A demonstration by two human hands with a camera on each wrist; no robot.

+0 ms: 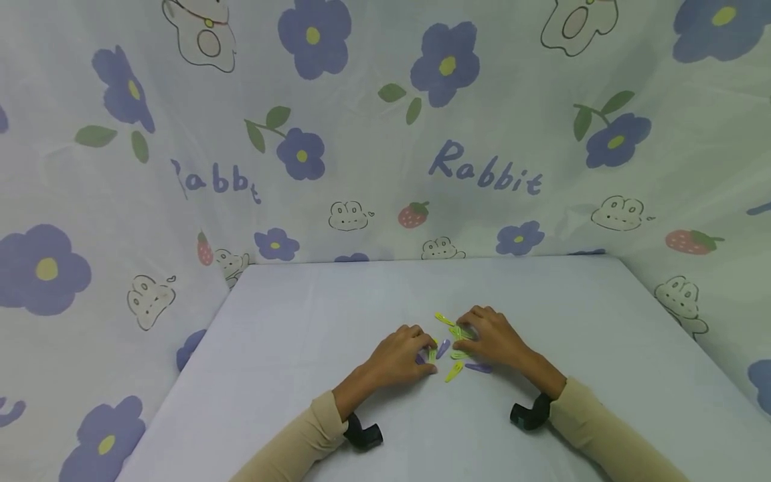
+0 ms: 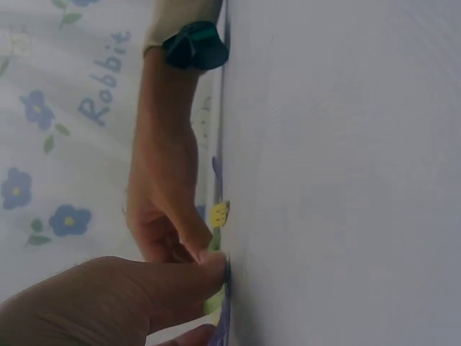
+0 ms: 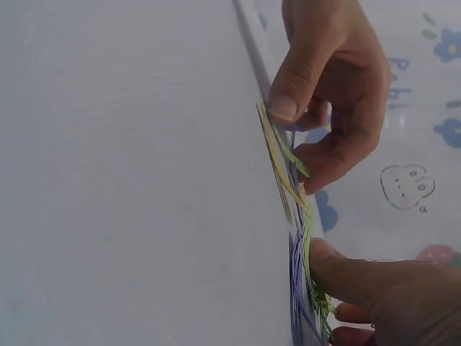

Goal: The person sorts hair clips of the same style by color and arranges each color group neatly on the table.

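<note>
Small yellow, green and purple snap hair clips lie in a loose cluster on the white table. My left hand, at the cluster's left side, pinches a green hair clip between thumb and fingertips. Part of a purple clip shows under that hand. On the other side, my right hand bends its thumb and fingers round several green hair clips, partly hidden by the fingers. A purple clip lies between the hands. Nearer the front are a yellow clip and another purple clip.
One more yellow clip lies at the far side of the cluster. The white tabletop reaches to a patterned curtain at the back and sides. Black wrist cameras sit below both cuffs.
</note>
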